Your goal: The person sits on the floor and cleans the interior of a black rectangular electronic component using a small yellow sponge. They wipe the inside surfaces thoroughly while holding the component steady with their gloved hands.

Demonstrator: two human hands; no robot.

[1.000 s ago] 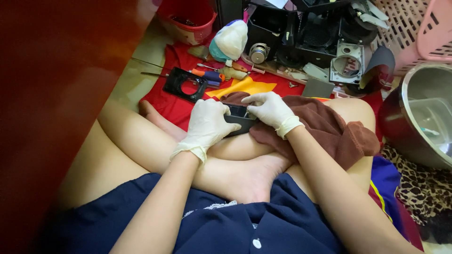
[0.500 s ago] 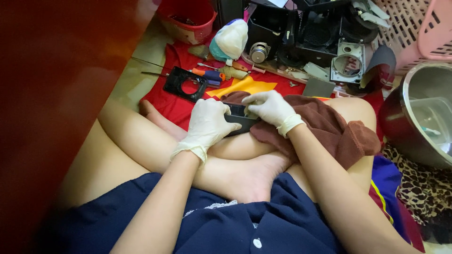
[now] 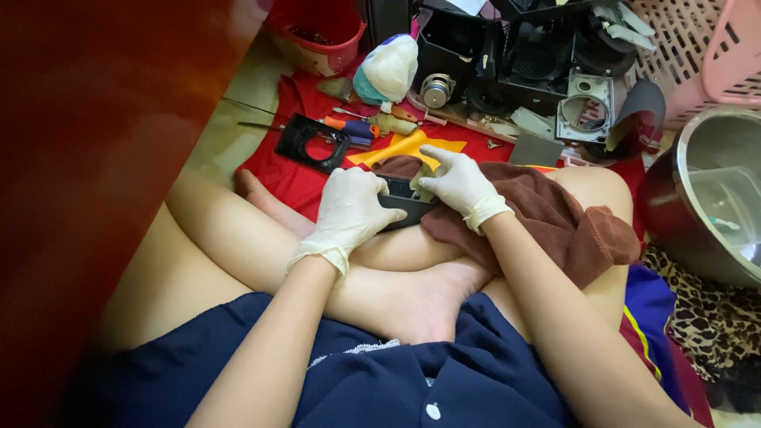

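Both gloved hands are mid-job: the left hand (image 3: 349,208) grips a small black part (image 3: 400,208) over the brown towel (image 3: 555,218) on the lap, while the right hand (image 3: 453,181) presses a pale wad against it, wiping seemingly unfinished.

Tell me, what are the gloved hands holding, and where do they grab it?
Left hand grips a flat black part at its left end; right hand presses its right end.

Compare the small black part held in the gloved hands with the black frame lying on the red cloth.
The small black plastic part is held between the left hand and right hand, over a brown towel; the black plastic frame lies untouched on the red cloth. The frame shows a round hole; the held part is mostly hidden. Both are black.
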